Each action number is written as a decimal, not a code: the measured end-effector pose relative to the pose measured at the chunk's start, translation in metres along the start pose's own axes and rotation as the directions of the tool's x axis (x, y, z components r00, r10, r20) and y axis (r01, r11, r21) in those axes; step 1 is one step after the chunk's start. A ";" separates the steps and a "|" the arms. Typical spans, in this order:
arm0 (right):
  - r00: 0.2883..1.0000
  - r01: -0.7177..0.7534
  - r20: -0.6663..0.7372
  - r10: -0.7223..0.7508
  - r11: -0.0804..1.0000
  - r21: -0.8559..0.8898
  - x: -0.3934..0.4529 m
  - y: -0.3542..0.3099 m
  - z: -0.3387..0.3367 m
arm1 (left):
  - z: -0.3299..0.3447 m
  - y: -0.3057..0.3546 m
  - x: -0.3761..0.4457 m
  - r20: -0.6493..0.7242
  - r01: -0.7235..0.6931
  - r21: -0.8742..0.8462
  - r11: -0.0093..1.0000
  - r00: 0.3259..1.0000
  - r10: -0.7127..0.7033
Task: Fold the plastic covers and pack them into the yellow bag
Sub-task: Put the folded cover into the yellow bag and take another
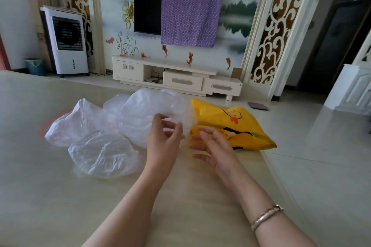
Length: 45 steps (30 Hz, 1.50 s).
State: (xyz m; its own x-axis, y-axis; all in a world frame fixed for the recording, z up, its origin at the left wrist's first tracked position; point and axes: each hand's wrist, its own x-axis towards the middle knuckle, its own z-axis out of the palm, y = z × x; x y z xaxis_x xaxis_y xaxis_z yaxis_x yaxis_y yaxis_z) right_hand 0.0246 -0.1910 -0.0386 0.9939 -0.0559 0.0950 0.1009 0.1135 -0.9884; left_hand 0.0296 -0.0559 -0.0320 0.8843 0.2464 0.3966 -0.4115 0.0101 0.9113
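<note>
While the left hand (164, 136) pinches the near rim of one clear plastic cover (152, 114) between thumb and curled fingers, lifting it off the table (60, 196), the right hand (212, 146) hovers just beside it with fingers spread and relaxed, grasping nothing; its fingertips lie near the mouth of the yellow bag (236, 126), though I cannot tell whether they touch it. The held cover billows up and away from the person, its right edge overlapping the bag's left end; further left lie more covers, one crumpled cover (104, 154) nearest the person, another (74, 124) at the far left, and a smaller one (114, 104) behind; all sit loose and unfolded, so the task looks barely begun. The bag lies flat on its side at the right edge of the table, near the drop to the floor.

The film should prove very light, limp and slippery; it traps air, springs back out of a fold and slides against itself; taking it at the gathered rim, where the material bunches thicker, seems the surest hold, with both hands on opposite sides of the rim to flatten it before folding; pressing the air out first would likely keep it from puffing open again inside the bag.
</note>
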 end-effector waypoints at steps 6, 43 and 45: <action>0.988 0.152 0.024 -0.151 0.951 -0.269 0.008 0.002 0.017 | -0.003 -0.011 0.000 0.078 -0.038 0.174 0.984 0.997 0.025; 0.988 0.151 0.078 -0.135 0.952 -0.267 -0.012 -0.008 -0.017 | -0.002 0.000 -0.018 0.308 0.176 -0.110 0.978 0.942 -0.135; 0.985 0.153 0.130 -0.115 0.931 -0.331 -0.012 -0.003 -0.011 | -0.001 -0.001 -0.018 0.313 0.174 -0.078 0.982 0.939 -0.141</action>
State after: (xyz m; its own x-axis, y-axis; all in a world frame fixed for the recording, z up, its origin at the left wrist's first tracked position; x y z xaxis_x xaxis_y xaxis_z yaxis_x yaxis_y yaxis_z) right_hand 0.0114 -0.2015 -0.0385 0.9729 0.0608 0.2231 0.2312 -0.2310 -0.9451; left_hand 0.0133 -0.0593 -0.0398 0.9577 -0.0729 0.2785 -0.2678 0.1287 0.9548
